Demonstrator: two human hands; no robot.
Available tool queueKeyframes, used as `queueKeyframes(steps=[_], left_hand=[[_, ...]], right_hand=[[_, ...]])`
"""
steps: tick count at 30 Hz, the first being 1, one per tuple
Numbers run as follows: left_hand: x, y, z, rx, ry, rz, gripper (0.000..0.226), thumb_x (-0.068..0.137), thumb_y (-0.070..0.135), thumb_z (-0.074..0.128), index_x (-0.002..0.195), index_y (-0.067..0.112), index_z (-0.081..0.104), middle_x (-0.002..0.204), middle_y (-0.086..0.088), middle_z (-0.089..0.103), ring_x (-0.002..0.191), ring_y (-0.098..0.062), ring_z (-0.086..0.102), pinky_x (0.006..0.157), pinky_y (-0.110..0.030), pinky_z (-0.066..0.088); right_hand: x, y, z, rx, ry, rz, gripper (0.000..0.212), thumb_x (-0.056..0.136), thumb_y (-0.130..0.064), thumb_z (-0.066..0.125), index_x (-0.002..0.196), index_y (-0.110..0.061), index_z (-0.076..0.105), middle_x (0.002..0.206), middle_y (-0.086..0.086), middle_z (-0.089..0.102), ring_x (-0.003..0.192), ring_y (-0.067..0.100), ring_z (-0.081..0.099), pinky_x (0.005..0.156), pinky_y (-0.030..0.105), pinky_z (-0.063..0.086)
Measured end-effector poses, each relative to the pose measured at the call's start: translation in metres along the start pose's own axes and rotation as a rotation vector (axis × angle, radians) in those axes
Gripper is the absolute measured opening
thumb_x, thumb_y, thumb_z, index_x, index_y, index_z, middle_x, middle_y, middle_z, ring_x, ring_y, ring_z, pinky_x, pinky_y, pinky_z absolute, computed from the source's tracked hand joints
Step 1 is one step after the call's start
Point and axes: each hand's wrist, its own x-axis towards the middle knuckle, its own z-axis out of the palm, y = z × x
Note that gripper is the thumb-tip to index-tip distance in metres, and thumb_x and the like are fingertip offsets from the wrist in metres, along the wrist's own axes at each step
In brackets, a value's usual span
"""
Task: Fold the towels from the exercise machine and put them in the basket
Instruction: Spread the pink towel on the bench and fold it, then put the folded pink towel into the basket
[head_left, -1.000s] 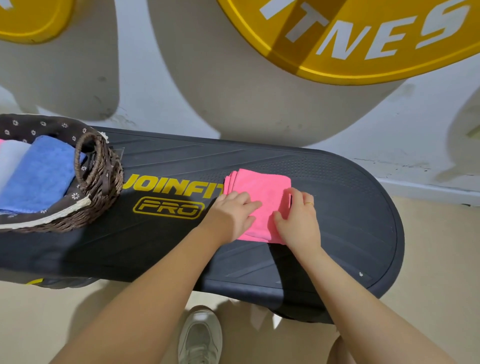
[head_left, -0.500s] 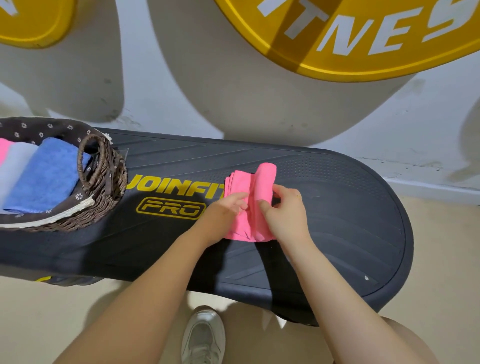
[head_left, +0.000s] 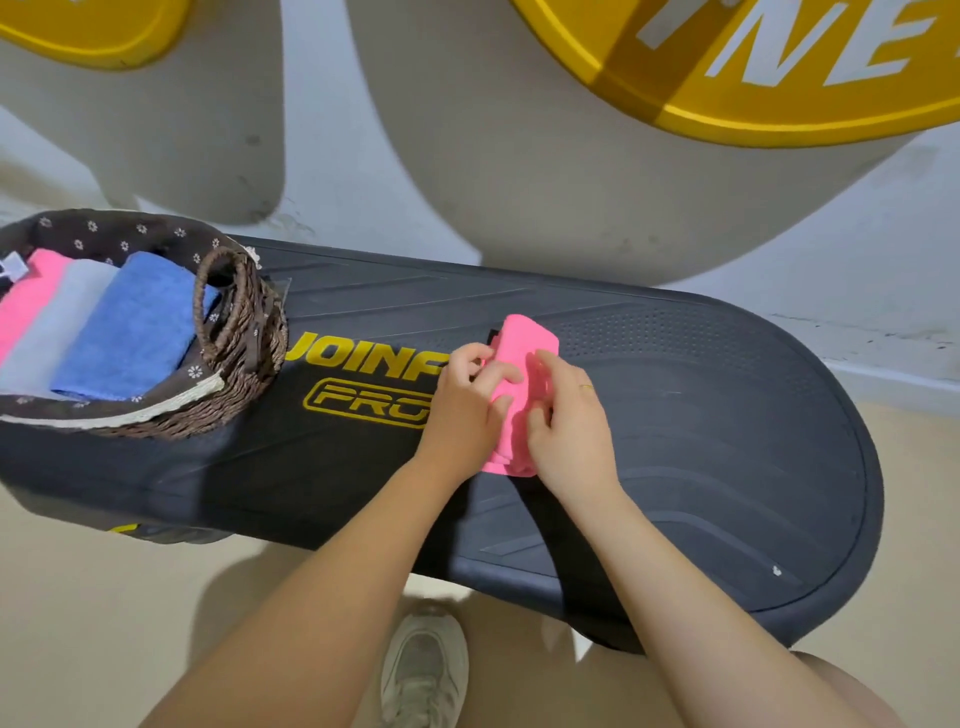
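A pink towel (head_left: 524, 343), folded into a narrow strip, lies near the middle of the black exercise machine (head_left: 701, 415), a long flat platform with rounded ends and yellow lettering on its top. Both hands are on the towel. The left hand (head_left: 467, 400) holds its left edge, the grip closed with thumb and fingers pinching the cloth. The right hand (head_left: 566, 421) grips the right side, its fingers curled over the top of the fold; a ring shows on one finger. The far end of the towel sticks out beyond the fingers, and its near end peeks out below the two hands. At the left end of the machine stands a woven brown basket (head_left: 244, 332) with a dark flowered lining. Inside it lie three folded towels side by side: a blue towel (head_left: 130, 327) on the right, a grey towel (head_left: 57, 327) in the middle and another pink one (head_left: 26, 301) on the left. A grey shoe (head_left: 426, 670) stands on the beige floor (head_left: 104, 597) near the viewer.
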Motion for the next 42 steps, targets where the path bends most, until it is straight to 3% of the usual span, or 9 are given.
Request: queueKeyframes(steps=[4, 13, 18, 21, 23, 29, 32, 37, 42], left_hand=[[-0.003, -0.009, -0.002, 0.193, -0.087, 0.007, 0.036, 0.088, 0.023, 0.058, 0.123, 0.018, 0.059, 0.142, -0.011, 0.039, 0.125, -0.034, 0.039, 0.1, -0.046, 0.038], [-0.017, -0.022, -0.018, 0.379, -0.374, -0.069, 0.083, 0.082, 0.05, 0.059, 0.147, 0.034, 0.01, 0.157, -0.006, -0.008, 0.143, -0.03, -0.001, 0.115, -0.047, 0.013], [-0.02, -0.002, -0.033, 0.523, -0.288, 0.05, 0.074, 0.068, 0.063, 0.045, 0.127, 0.02, 0.057, 0.139, -0.031, 0.04, 0.116, -0.046, 0.051, 0.083, -0.056, 0.051], [-0.021, 0.002, -0.04, 0.581, -0.384, -0.002, 0.067, 0.083, 0.051, 0.054, 0.142, 0.034, 0.03, 0.157, -0.012, -0.006, 0.143, -0.033, 0.008, 0.115, -0.047, 0.019], [-0.022, 0.008, -0.051, 0.587, -0.469, -0.051, 0.066, 0.087, 0.047, 0.054, 0.144, 0.036, 0.023, 0.156, -0.005, -0.019, 0.144, -0.03, -0.007, 0.116, -0.043, 0.007], [-0.03, 0.015, -0.098, 0.66, -0.21, 0.227, 0.076, 0.085, 0.032, 0.061, 0.147, 0.021, 0.017, 0.158, -0.001, -0.006, 0.145, -0.021, 0.003, 0.116, -0.034, 0.006], [-0.028, 0.017, -0.134, 0.782, -0.288, 0.398, 0.08, 0.085, 0.042, 0.057, 0.148, 0.022, 0.011, 0.156, 0.001, 0.015, 0.145, -0.017, 0.008, 0.116, -0.033, 0.001], [-0.03, 0.02, -0.205, 0.667, -0.263, 0.226, 0.083, 0.077, 0.063, 0.056, 0.142, 0.024, 0.021, 0.124, -0.001, 0.056, 0.113, -0.024, 0.054, 0.094, -0.036, 0.042], [-0.04, -0.002, -0.275, 0.407, -0.217, 0.008, 0.063, 0.075, 0.037, 0.067, 0.13, 0.028, 0.036, 0.116, 0.004, 0.057, 0.106, -0.019, 0.054, 0.086, -0.034, 0.044]], right_hand=[[-0.002, 0.012, 0.005, -0.039, 0.018, 0.068, 0.047, 0.09, -0.02, 0.052, 0.135, -0.013, 0.04, 0.134, 0.007, 0.043, 0.101, 0.029, 0.058, 0.084, 0.037, 0.047], [-0.003, 0.014, 0.015, -0.17, -0.102, 0.101, 0.059, 0.09, -0.033, 0.054, 0.144, -0.024, 0.032, 0.126, 0.014, 0.046, 0.114, 0.034, 0.05, 0.09, 0.038, 0.043], [-0.006, -0.001, 0.019, -0.26, -0.122, 0.139, 0.069, 0.085, -0.033, 0.061, 0.144, -0.022, 0.028, 0.131, 0.015, 0.038, 0.121, 0.035, 0.042, 0.093, 0.041, 0.042], [-0.004, -0.012, 0.024, -0.066, -0.107, 0.244, 0.072, 0.083, -0.019, 0.063, 0.141, -0.013, 0.022, 0.132, 0.019, 0.038, 0.114, 0.039, 0.051, 0.089, 0.04, 0.044], [-0.002, -0.017, 0.026, 0.031, -0.118, 0.31, 0.072, 0.082, -0.014, 0.064, 0.138, -0.006, 0.02, 0.129, 0.021, 0.047, 0.112, 0.039, 0.053, 0.087, 0.039, 0.044], [-0.012, -0.039, 0.01, -0.133, -0.278, -0.043, 0.056, 0.078, -0.012, 0.063, 0.129, -0.01, 0.042, 0.119, 0.008, 0.058, 0.109, 0.029, 0.055, 0.074, 0.028, 0.038], [-0.012, -0.068, -0.002, -0.275, -0.416, -0.267, 0.053, 0.074, -0.001, 0.059, 0.125, -0.008, 0.047, 0.115, 0.009, 0.058, 0.106, 0.028, 0.055, 0.072, 0.025, 0.035], [0.003, -0.143, -0.014, -0.463, -0.514, -0.549, 0.059, 0.068, -0.004, 0.062, 0.124, -0.018, 0.053, 0.113, 0.006, 0.06, 0.105, 0.025, 0.055, 0.082, 0.031, 0.043], [0.03, -0.233, 0.004, -0.647, -0.631, -0.704, 0.05, 0.068, -0.003, 0.063, 0.116, -0.018, 0.059, 0.107, 0.005, 0.064, 0.093, 0.022, 0.055, 0.077, 0.029, 0.043]])
